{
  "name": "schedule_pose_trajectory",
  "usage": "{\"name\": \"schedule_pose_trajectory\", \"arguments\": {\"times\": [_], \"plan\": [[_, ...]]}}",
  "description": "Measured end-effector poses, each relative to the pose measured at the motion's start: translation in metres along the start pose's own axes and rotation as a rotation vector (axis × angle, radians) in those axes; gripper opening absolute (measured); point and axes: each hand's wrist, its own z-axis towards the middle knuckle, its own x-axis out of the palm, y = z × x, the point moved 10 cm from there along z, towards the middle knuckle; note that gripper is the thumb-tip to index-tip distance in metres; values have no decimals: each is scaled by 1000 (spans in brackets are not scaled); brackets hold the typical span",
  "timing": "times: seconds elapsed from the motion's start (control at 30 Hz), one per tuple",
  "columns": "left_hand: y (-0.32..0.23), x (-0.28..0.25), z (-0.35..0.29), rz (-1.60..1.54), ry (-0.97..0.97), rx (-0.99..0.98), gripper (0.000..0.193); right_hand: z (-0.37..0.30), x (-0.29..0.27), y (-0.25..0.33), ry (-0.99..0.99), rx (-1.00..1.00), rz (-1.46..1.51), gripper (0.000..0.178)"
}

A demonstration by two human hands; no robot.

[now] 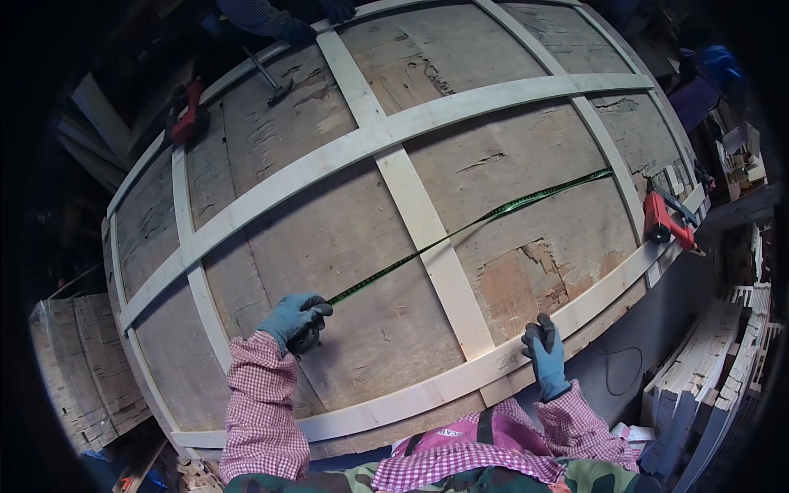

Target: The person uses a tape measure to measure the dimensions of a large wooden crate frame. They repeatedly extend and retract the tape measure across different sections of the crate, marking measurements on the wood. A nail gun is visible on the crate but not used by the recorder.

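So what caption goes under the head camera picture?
A gloved left hand holds a tape measure, its green blade out across a big wooden panel, right hand at the near edge.

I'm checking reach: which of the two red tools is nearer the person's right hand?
The red tool at the near right corner of the wooden frame; the other red tool lies leftward at its far edge, farther from the right hand.

Pale wood stack [699, 370], lower right; brownish stack [86, 361] (rough-edged), lower left.
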Motion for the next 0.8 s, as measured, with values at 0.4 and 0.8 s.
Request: {"name": "schedule_pose_trajectory", "arguments": {"times": [0.4, 0.8], "plan": [[-10, -19, -71, -314, 66, -217, 24, 124, 253, 150, 283, 102, 269, 34], [20, -181, -6, -72, -585, 165, 23, 293, 392, 226, 355, 55, -109, 28]]}}
